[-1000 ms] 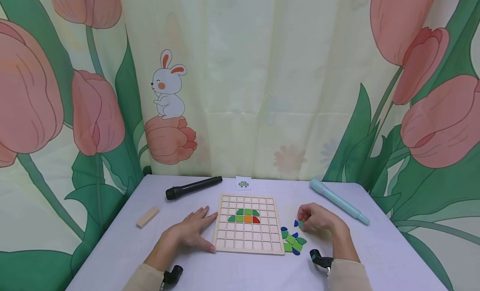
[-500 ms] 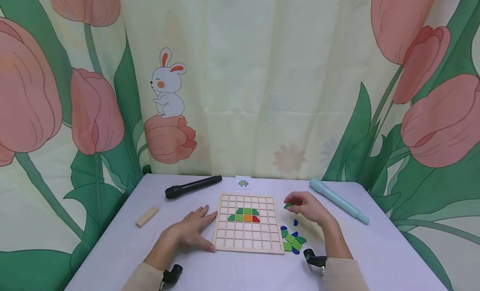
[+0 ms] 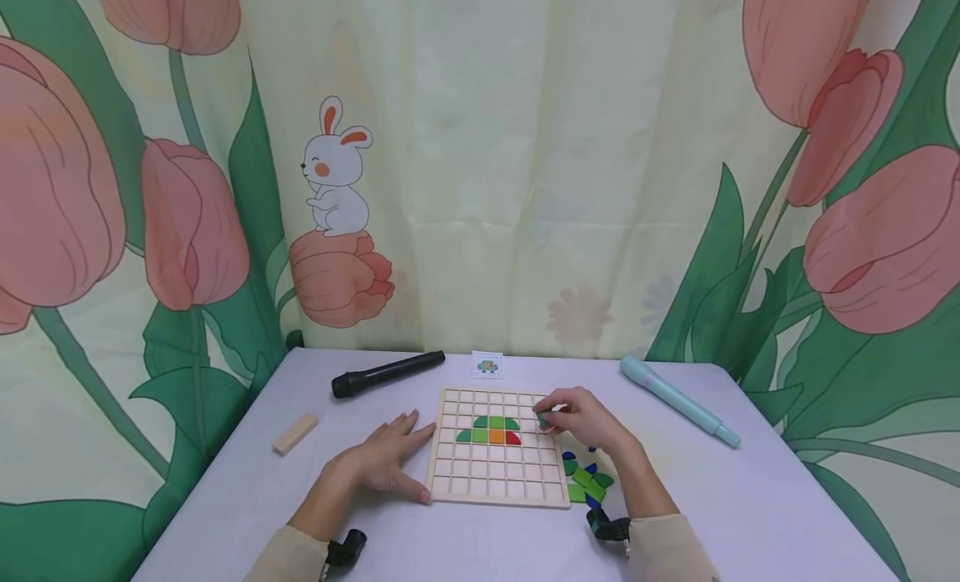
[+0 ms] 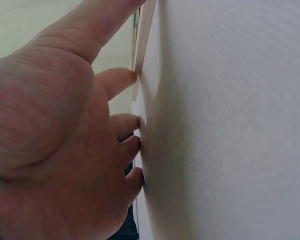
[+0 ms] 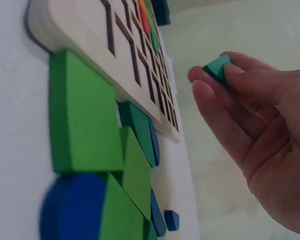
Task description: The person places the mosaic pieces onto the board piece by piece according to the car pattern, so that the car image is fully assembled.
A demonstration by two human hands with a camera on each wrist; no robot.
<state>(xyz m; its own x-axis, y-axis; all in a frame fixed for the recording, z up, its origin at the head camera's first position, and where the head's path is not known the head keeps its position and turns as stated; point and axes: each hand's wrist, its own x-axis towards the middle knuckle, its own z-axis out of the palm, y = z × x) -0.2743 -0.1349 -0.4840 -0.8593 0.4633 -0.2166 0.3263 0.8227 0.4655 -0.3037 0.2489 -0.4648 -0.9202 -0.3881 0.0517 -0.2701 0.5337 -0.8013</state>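
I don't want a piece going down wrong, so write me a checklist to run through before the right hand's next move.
1. Grip: ok. The right hand pinches a green piece.
2. Board steadied: ok. The left hand touches the left edge of the board.
3. Picture card visible: ok. It lies uncovered beyond the board.
4. Loose pieces clear of the board: not ok. Some crowd its right edge.
5. Held piece set down: not ok. It is in the air, apart from the grid.
6. Target square: cannot tell.
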